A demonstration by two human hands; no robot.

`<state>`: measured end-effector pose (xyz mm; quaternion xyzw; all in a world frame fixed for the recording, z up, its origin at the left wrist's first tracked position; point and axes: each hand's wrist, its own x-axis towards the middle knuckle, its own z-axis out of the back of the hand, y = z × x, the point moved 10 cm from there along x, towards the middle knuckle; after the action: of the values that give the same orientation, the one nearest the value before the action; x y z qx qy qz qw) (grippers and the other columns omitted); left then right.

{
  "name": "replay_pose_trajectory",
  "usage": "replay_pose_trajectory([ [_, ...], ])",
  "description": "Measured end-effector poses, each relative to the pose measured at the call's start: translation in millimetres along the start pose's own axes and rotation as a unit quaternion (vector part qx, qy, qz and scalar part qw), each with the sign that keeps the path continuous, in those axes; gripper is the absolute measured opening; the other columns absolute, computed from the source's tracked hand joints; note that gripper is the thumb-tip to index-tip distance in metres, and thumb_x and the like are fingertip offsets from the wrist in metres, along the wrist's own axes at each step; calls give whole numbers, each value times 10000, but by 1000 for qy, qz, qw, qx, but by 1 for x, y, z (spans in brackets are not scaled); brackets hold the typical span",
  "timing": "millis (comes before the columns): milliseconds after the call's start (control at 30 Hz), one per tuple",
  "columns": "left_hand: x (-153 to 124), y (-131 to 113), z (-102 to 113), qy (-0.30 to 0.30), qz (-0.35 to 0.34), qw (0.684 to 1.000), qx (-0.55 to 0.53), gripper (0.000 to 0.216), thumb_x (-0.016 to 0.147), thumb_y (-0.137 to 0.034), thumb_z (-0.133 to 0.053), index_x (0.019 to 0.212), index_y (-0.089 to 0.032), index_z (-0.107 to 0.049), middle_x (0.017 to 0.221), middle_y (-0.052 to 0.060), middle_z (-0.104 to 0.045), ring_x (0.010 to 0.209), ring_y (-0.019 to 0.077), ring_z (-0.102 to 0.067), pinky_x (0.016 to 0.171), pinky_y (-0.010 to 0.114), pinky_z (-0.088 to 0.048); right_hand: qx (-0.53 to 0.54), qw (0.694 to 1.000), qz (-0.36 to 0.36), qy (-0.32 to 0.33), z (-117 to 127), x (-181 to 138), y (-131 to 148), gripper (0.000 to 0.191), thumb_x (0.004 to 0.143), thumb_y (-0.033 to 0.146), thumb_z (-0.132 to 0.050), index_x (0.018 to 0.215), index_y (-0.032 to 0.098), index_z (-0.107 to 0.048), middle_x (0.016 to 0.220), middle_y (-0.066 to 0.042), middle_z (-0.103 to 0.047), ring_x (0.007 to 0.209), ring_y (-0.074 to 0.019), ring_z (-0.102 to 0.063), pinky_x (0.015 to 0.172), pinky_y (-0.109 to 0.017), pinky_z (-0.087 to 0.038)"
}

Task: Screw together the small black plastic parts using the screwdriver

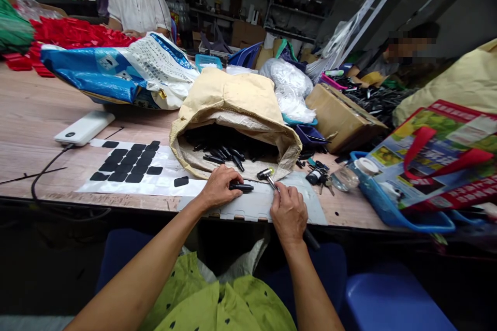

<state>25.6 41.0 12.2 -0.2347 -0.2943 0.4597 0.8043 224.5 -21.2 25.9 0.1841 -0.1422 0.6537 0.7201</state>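
My left hand (220, 187) is closed around a black pen-like part (241, 187), which lies low over a grey board (233, 207) at the table's front edge. In my right hand (289, 212) is a small hammer (266, 174), gripped by its handle; the metal head with a yellowish end points up and left, beside the black part. Just beyond both hands lies a brown paper sack (233, 92), its mouth facing me. Several black pen-like parts (229, 154) rest inside that mouth, and the sack's deeper inside is dark.
To the left are black rounded pads (130, 162) on a white sheet and a white power bank (84, 128) with a cable. A blue-and-white sack (116, 69) and red parts (77, 33) lie behind. Keys (324, 178) and a blue basket (407, 219) are at right. Other people sit across the table.
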Motion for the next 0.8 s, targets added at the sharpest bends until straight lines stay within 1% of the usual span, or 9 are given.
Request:
replay_pose_trajectory([
  [133,0,0,1,4,6,1000,-15,176,758,-221,-770,924,-228,-712,895,7,-688,927,229,-532,865,366,-399,0,1000,-2,3,0,0,0,271,984,228,-562,1234,253,-663,975,-50,-606,897,-203,-496,734,-304,-312],
  [267,1,2,2,10,4,999,-48,161,829,-275,-728,980,-222,-712,963,12,-708,962,228,-535,894,368,-390,-2,1000,-1,-1,0,0,0,272,984,225,-563,1235,254,-664,974,-52,-608,895,-206,-496,732,-305,-312],
  [367,1,5,-1,19,4,998,-52,158,897,-323,-658,1009,-227,-716,1002,16,-718,979,232,-528,905,376,-372,-6,1000,1,-4,0,0,0,279,984,224,-564,1243,257,-661,972,-52,-609,894,-209,-496,733,-305,-313],
  [433,2,7,-2,24,8,999,-46,181,948,-343,-587,1011,-233,-716,989,17,-716,975,232,-522,901,379,-359,-6,1000,2,-6,0,-1,1,277,984,223,-563,1241,254,-662,968,-54,-608,892,-210,-496,733,-304,-314],
  [533,2,5,-3,30,4,999,-30,298,1017,-361,-457,906,-214,-692,922,20,-694,928,220,-508,884,380,-348,-4,1000,2,-7,1,-1,0,272,983,219,-561,1232,253,-666,962,-53,-609,888,-209,-497,731,-305,-318],
  [633,3,3,-4,40,-2,999,-14,419,1052,-377,-361,789,-196,-632,857,26,-660,886,210,-494,864,377,-344,-2,1000,2,-8,1,-1,0,273,981,210,-554,1225,254,-667,956,-53,-609,881,-207,-498,728,-307,-323],
  [800,2,3,-5,45,-3,999,-10,460,1062,-386,-318,773,-196,-620,838,29,-647,886,210,-493,865,377,-341,-1,1000,5,-11,3,0,1,281,981,211,-547,1233,250,-665,960,-58,-611,886,-212,-504,725,-309,-326],
])
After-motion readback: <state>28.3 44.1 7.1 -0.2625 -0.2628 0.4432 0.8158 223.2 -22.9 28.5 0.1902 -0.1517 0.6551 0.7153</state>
